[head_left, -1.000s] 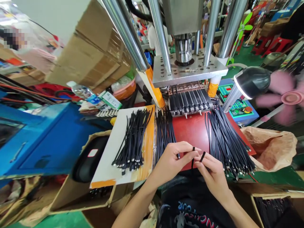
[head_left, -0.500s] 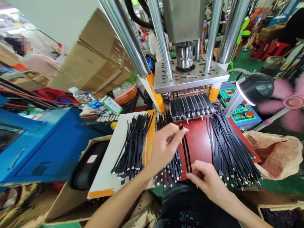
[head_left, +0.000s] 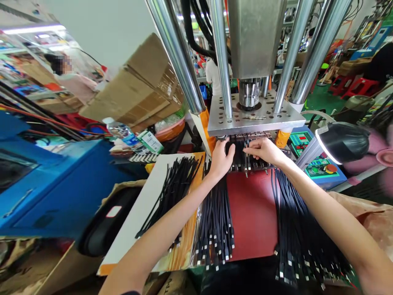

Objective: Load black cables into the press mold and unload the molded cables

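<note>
Right hand (head_left: 264,150) is pinching a flat cable (head_left: 247,160), probably squaring it near the fixture's (head_left: 262,165) front edge; left hand (head_left: 220,160) is hiding its grip, can't tell.

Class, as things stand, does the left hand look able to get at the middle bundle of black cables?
Probably yes. The left hand is close by, near the press plate, and most of the middle bundle of black cables lies uncovered; nothing visible blocks the way.
</note>
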Demonstrator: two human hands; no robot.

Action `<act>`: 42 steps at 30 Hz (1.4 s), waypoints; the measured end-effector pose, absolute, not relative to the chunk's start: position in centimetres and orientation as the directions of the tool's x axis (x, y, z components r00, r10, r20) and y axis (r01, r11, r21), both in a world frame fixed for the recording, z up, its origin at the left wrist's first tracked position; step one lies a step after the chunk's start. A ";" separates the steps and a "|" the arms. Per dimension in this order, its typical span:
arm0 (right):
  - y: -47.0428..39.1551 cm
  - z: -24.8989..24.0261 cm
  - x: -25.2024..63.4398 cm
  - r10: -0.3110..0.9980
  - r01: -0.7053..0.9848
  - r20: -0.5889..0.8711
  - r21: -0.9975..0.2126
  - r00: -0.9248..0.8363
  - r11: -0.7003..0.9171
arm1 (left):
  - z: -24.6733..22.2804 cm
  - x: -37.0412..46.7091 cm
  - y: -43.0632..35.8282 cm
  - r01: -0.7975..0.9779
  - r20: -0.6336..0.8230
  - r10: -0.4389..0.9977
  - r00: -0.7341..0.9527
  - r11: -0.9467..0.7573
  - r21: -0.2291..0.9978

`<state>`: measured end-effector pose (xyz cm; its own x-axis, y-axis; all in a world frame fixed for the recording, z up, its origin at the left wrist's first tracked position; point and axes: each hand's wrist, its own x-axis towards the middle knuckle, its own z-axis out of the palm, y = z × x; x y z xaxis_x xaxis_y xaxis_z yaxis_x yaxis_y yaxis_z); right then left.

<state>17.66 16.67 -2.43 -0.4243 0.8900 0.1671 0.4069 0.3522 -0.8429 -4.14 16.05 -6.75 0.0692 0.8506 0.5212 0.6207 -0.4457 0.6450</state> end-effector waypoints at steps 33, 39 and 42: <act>13.1 -3.5 17.8 0.899 0.902 0.175 -0.093 -0.401 0.421 | -4.3 -1.6 9.7 0.781 0.231 0.753 0.616 -0.622 -0.052; 17.7 -2.6 15.4 0.940 0.947 0.110 0.025 -0.322 0.322 | -3.5 -1.2 15.6 0.843 0.121 0.839 0.531 -0.538 0.032; 19.6 -2.8 14.7 0.941 0.949 0.118 0.028 -0.316 0.315 | -3.6 -1.0 18.0 0.849 0.137 0.847 0.514 -0.525 0.055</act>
